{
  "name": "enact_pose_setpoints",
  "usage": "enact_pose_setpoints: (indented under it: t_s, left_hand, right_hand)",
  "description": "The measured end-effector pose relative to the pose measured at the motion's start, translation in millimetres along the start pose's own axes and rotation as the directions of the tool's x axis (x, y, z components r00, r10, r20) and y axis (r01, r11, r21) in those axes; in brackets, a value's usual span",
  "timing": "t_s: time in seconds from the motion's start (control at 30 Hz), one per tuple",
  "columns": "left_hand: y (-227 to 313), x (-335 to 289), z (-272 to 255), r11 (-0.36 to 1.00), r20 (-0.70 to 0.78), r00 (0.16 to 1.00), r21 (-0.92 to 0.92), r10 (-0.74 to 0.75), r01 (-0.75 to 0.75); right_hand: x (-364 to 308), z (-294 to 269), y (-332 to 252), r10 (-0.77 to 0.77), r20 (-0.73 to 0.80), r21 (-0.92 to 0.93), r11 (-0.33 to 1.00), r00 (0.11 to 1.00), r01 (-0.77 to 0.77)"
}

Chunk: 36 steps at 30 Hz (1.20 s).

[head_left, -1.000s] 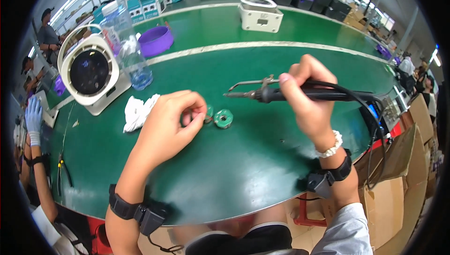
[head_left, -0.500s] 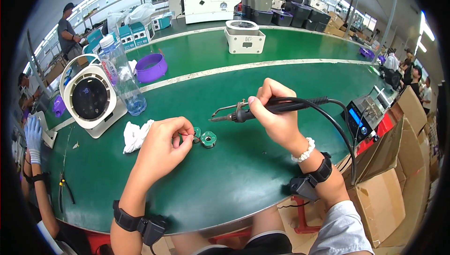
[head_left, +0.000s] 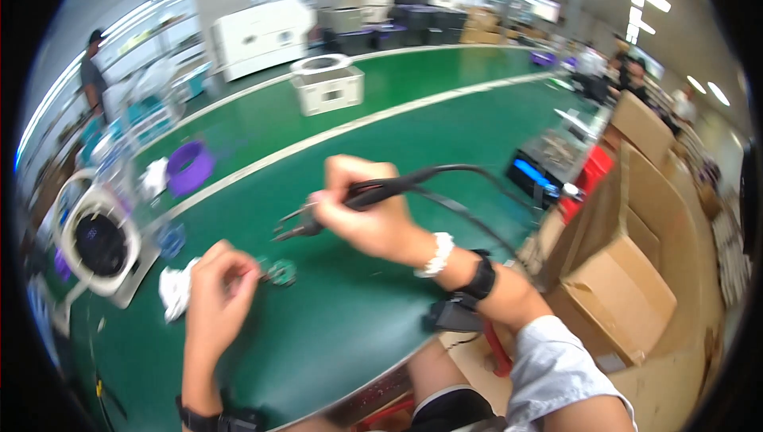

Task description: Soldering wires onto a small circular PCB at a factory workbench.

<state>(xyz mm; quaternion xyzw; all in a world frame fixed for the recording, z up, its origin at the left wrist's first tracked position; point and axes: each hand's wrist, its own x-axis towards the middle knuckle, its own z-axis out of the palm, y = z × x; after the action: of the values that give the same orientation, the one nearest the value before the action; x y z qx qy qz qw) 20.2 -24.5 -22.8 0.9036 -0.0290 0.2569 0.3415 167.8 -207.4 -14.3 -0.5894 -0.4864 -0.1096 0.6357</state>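
My right hand (head_left: 369, 213) is closed around a black soldering iron (head_left: 389, 191), whose cable arches off to the right. The iron's tip, with a thin metal arm beside it, points left and hangs over the table, apart from the boards. My left hand (head_left: 218, 285) pinches a thin wire at its fingertips; motion blur smears it now, though it showed more plainly half a second ago. Right beside those fingertips lies a small round green circuit board (head_left: 281, 272), with a second one partly hidden by the fingers. A crumpled white cloth (head_left: 175, 290) touches the left hand's side.
To the left stand a white round-faced device (head_left: 102, 243), a clear bottle (head_left: 119, 170) and a purple ring (head_left: 190, 168). A white box-shaped unit (head_left: 330, 90) sits farther back. On the right are a soldering station (head_left: 534, 174) and open cardboard boxes (head_left: 620, 293). Pliers (head_left: 102, 392) lie near left.
The view has swung right and tilted, so the table things sit farther left in it. My right hand still holds the iron, and the left keeps its pinch beside the boards.
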Motion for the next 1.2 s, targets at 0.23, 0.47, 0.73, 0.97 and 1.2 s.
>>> enact_pose_setpoints:
  t_s: [0.23, 0.47, 0.73, 0.97, 1.2]
  left_hand:
    - [1, -5, -5, 0.993, -0.008, 0.998, 0.099, -0.065, 0.065]
    - [-1, 0, 5, 0.993, -0.004, 1.0, 0.115, 0.028, -0.027]
    - [-14, -4, -8, 0.987, 0.0, 1.0, 0.161, -0.01, 0.01]
    - [14, 2, -25, 0.958, 0.162, 0.983, 0.285, -0.085, 0.036]
    - [11, 1, -19, 0.957, 0.147, 0.987, 0.29, -0.065, 0.02]
  right_hand:
    - [4, 15, 3, -0.03, -0.031, 0.121, 0.992, 0.999, 0.034]
    - [1, 2, 1, -0.037, -0.069, 0.029, 0.999, 0.997, 0.039]
    - [2, 5, 0, -0.032, -0.079, 0.061, 0.997, 0.996, 0.037]
    - [3, 6, 1, -0.08, -0.129, 0.056, 0.995, 0.988, 0.088]
    - [5, 4, 0, -0.079, -0.128, 0.074, 0.993, 0.989, 0.089]
